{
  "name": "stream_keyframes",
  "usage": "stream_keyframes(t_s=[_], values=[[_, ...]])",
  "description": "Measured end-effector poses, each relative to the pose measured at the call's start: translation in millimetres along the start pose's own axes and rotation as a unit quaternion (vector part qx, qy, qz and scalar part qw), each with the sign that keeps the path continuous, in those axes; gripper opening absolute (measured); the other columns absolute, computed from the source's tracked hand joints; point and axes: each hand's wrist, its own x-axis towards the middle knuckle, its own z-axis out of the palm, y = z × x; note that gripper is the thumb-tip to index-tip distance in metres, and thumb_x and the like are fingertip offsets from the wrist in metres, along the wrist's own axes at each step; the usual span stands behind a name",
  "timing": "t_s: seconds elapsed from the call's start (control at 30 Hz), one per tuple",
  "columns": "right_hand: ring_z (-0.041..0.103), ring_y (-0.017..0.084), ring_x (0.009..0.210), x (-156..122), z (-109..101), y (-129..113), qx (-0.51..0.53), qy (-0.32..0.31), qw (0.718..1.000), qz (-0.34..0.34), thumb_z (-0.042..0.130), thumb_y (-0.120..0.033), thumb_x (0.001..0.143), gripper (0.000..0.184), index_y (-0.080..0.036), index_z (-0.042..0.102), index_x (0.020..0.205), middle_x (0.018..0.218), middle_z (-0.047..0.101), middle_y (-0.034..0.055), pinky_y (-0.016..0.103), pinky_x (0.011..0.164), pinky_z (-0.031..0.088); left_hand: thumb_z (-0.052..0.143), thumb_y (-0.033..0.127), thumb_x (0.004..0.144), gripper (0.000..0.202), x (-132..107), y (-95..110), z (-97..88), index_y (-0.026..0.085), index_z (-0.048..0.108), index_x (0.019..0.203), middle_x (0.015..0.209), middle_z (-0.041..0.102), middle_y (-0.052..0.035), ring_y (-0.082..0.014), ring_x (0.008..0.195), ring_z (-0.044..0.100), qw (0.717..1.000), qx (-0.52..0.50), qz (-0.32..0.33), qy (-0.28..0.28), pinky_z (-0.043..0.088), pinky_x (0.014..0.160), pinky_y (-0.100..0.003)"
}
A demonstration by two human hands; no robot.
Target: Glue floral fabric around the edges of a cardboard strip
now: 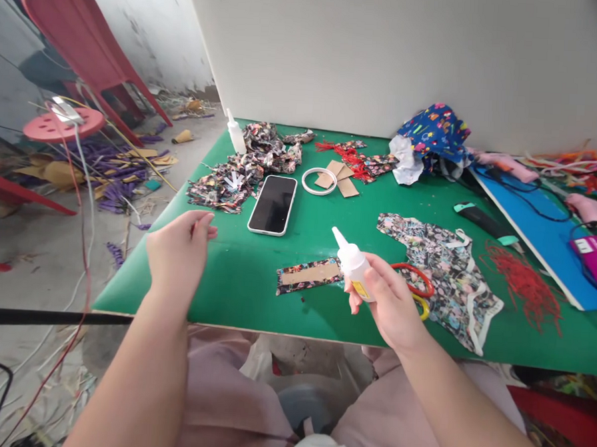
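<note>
My right hand grips a small white glue bottle with a yellow label. Its pointed nozzle tilts up and to the left. Just below the bottle lies a strip of cardboard edged with dark floral fabric. Scissors with red and yellow handles are partly hidden behind my right hand. Above the table's left side, my left hand is closed with its fingers curled in; whatever it may hold is hidden. A cut piece of floral fabric with white strips lies to the right.
A phone, a tape roll, cardboard pieces and floral scraps lie on the green table. A second bottle stands at the back left. Rightward are a cutter, red threads and a blue board.
</note>
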Motion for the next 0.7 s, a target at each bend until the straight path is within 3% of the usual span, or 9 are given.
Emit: stream_keyframes(t_s=[0.03, 0.1, 0.17, 0.2, 0.33, 0.43, 0.53, 0.63, 0.7], values=[[0.049, 0.008, 0.052, -0.8, -0.4, 0.1, -0.011, 0.0, 1.0, -0.006, 0.051, -0.044, 0.087, 0.03, -0.022, 0.06, 0.105, 0.072, 0.059, -0.0008, 0.021, 0.046, 0.045, 0.049, 0.031, 0.087, 0.029, -0.6, 2.6, -1.2, 0.026, 0.066, 0.11, 0.076, 0.072, -0.0037, -0.028, 0.085, 0.069, 1.0, 0.015, 0.018, 0.006, 0.05, 0.086, -0.048], [0.05, 0.007, 0.053, -2.9, -0.8, -0.4, -0.04, 0.008, 0.999, -0.024, 0.052, -0.041, 0.088, 0.028, -0.023, 0.059, 0.108, 0.075, 0.06, -0.0008, 0.02, 0.047, 0.045, 0.051, 0.021, 0.084, 0.045, -3.1, 9.3, -1.8, 0.026, 0.052, 0.129, 0.113, 0.067, -0.0072, -0.0318, 0.115, 0.057, 0.996, 0.023, 0.082, 0.008, 0.042, 0.099, -0.052], [0.051, 0.007, 0.055, -5.2, -0.7, -1.6, -0.073, 0.018, 0.996, -0.038, 0.053, -0.039, 0.088, 0.027, -0.025, 0.059, 0.11, 0.077, 0.06, -0.0009, 0.02, 0.049, 0.046, 0.057, 0.018, 0.08, 0.057, -7.7, 18.7, -0.6, 0.023, 0.046, 0.135, 0.145, 0.041, -0.0084, -0.0359, 0.135, 0.032, 0.991, 0.001, 0.136, 0.006, 0.029, 0.109, -0.054], [0.051, 0.007, 0.056, -6.2, -0.3, -2.4, -0.089, 0.021, 0.995, -0.042, 0.053, -0.039, 0.087, 0.027, -0.026, 0.058, 0.111, 0.079, 0.06, -0.0008, 0.019, 0.049, 0.046, 0.06, 0.02, 0.079, 0.056, -11.0, 24.7, 0.2, 0.023, 0.047, 0.134, 0.149, 0.034, -0.008, -0.0366, 0.137, 0.027, 0.99, -0.019, 0.142, 0.011, 0.026, 0.111, -0.055], [0.051, 0.008, 0.058, -8.6, 2.7, -4.7, -0.138, 0.021, 0.989, -0.044, 0.055, -0.038, 0.086, 0.029, -0.027, 0.058, 0.113, 0.087, 0.061, 0.001, 0.019, 0.049, 0.047, 0.06, 0.028, 0.083, 0.031, -34.0, 58.1, 3.1, 0.026, 0.064, 0.114, 0.126, 0.06, -0.0042, -0.024, 0.123, 0.05, 0.972, -0.2, 0.123, 0.027, 0.035, 0.109, -0.044], [0.051, 0.008, 0.057, -8.8, 5.9, -4.7, -0.158, 0.011, 0.986, -0.048, 0.054, -0.039, 0.086, 0.029, -0.025, 0.058, 0.112, 0.084, 0.061, 0.001, 0.02, 0.049, 0.046, 0.061, 0.034, 0.083, 0.029, -57.0, 84.8, 7.6, 0.022, 0.068, 0.108, 0.108, 0.07, -0.0059, -0.0226, 0.101, 0.065, 0.889, -0.434, 0.047, -0.141, 0.051, 0.093, -0.039], [0.051, 0.009, 0.057, -9.3, 8.6, -3.7, -0.165, 0.001, 0.985, -0.042, 0.054, -0.04, 0.087, 0.03, -0.024, 0.058, 0.111, 0.08, 0.061, 0.0008, 0.02, 0.05, 0.046, 0.064, 0.03, 0.081, 0.028, -73.2, 102.0, 14.8, 0.024, 0.068, 0.108, 0.104, 0.072, -0.0061, -0.0227, 0.1, 0.066, 0.797, -0.547, -0.014, -0.255, 0.055, 0.085, -0.033], [0.052, 0.009, 0.057, -11.3, 9.8, -4.1, -0.17, -0.01, 0.985, -0.038, 0.052, -0.04, 0.088, 0.029, -0.024, 0.057, 0.112, 0.081, 0.061, 0.0007, 0.02, 0.05, 0.045, 0.064, 0.026, 0.082, 0.02, -78.5, 108.7, 20.5, 0.025, 0.071, 0.1, 0.097, 0.074, -0.0041, -0.0205, 0.091, 0.069, 0.744, -0.595, -0.04, -0.302, 0.057, 0.074, -0.027], [0.055, 0.01, 0.061, -13.2, 10.0, -5.6, -0.191, -0.011, 0.98, -0.052, 0.051, -0.039, 0.089, 0.028, -0.026, 0.056, 0.113, 0.085, 0.062, 0.0006, 0.021, 0.053, 0.047, 0.065, 0.025, 0.081, 0.013, -78.6, 110.7, 21.9, 0.024, 0.072, 0.091, 0.09, 0.075, -0.0031, -0.019, 0.084, 0.071, 0.735, -0.607, -0.038, -0.298, 0.057, 0.069, -0.026]])
